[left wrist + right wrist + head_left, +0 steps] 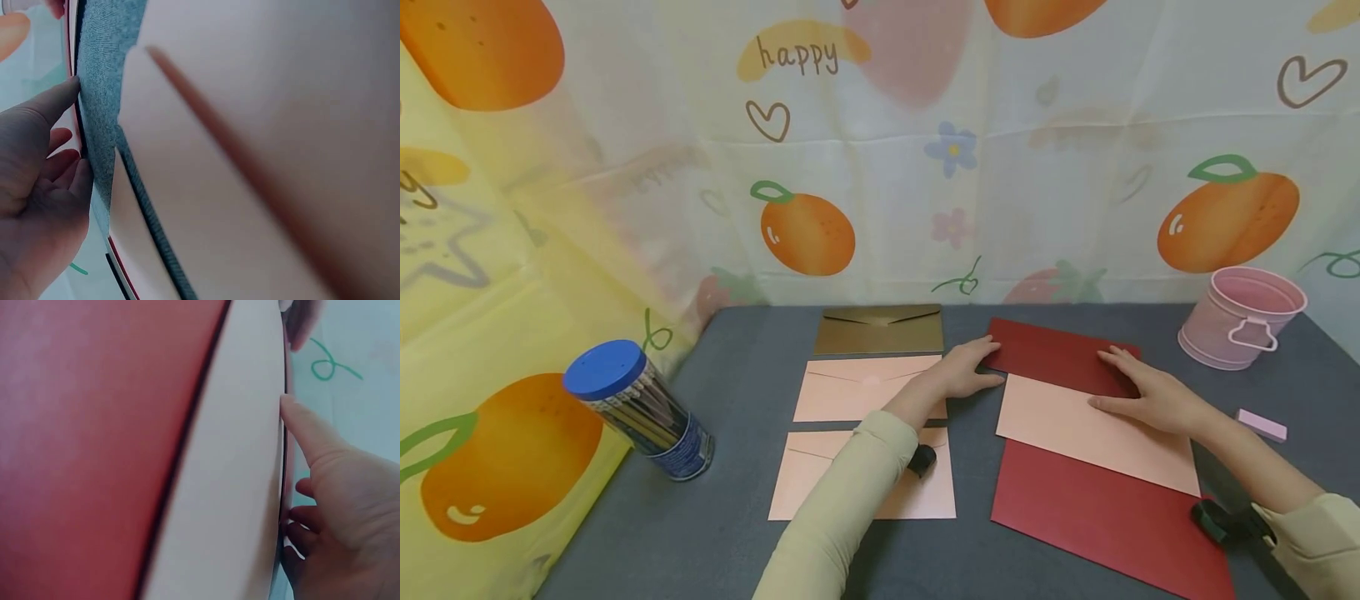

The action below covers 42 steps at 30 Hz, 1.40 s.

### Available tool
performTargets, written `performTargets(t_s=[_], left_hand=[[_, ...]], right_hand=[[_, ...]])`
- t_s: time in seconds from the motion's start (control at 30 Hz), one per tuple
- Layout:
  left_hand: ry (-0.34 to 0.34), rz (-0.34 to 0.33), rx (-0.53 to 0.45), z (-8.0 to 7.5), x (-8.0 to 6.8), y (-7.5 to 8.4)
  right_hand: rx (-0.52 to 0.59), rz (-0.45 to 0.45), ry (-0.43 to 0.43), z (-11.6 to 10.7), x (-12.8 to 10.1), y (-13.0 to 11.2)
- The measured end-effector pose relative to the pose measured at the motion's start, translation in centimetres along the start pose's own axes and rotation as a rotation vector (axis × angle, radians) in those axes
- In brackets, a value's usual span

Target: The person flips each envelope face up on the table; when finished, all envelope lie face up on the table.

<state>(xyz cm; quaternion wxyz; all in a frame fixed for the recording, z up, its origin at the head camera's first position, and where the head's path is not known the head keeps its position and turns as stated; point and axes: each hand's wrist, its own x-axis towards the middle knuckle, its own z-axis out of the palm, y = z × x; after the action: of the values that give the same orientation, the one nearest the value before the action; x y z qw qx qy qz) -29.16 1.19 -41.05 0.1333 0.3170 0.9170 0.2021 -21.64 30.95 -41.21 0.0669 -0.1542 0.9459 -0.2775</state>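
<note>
In the head view, a plain red envelope (1045, 354), a pale pink envelope (1075, 425) and a second red envelope (1097, 517) lie slightly askew in a column on the right, no flaps showing. My left hand (958, 371) reaches to the back red envelope's left edge, fingertips on its corner and the thumb by the pink one's corner. On the other side, my right hand (1150, 392) rests with spread fingers, the forefinger near the back red envelope's right end and the thumb on the pink envelope. Both wrist views show fingertips along the paper edges.
Left of these, a gold-brown envelope (880, 335) and two pale pink envelopes (831, 396) lie flap side up in a column. A blue-lidded jar of pencils (647, 417) stands far left. At right are a pink bucket (1232, 325) and a small pink block (1261, 425).
</note>
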Motion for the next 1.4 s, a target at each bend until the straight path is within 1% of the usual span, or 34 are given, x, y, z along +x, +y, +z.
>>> performTargets(t_s=[0.2,0.37,0.5,0.53,0.63,0.73,0.77,0.93,1.1,1.23,1.4], left_hand=[[0.030,0.000,-0.035,0.01,-0.10,0.16],[0.064,0.006,-0.055,0.12,-0.19,0.22],[0.078,0.042,-0.065,0.14,-0.01,-0.01],[0.096,0.072,-0.062,0.51,0.40,-0.61],[0.109,0.102,-0.065,0.50,0.47,-0.62],[0.127,0.112,-0.068,0.52,0.37,-0.51],[0.120,0.094,-0.069,0.13,-0.03,0.09],[0.130,0.085,-0.034,0.07,-0.11,0.21],[0.129,0.087,-0.025,-0.07,-0.21,0.15],[0.151,0.077,-0.041,-0.09,-0.25,0.10],[0.196,0.061,-0.049,-0.06,-0.25,0.15]], right_hand=[[-0.073,-0.011,0.019,0.04,0.02,0.01],[-0.100,-0.017,0.028,0.06,0.05,0.03],[-0.131,-0.025,0.035,0.13,0.11,-0.09],[-0.146,-0.029,0.037,0.16,0.12,-0.10],[-0.199,-0.041,0.040,0.25,0.07,-0.11],[-0.255,-0.055,0.045,0.35,-0.04,-0.08],[-0.271,-0.062,0.047,0.37,-0.06,-0.05],[-0.339,-0.105,0.059,0.34,-0.09,-0.04],[-0.367,-0.132,0.067,0.22,-0.02,-0.03],[-0.371,-0.157,0.081,0.15,-0.03,-0.11],[-0.382,-0.182,0.097,0.09,-0.13,-0.23]])
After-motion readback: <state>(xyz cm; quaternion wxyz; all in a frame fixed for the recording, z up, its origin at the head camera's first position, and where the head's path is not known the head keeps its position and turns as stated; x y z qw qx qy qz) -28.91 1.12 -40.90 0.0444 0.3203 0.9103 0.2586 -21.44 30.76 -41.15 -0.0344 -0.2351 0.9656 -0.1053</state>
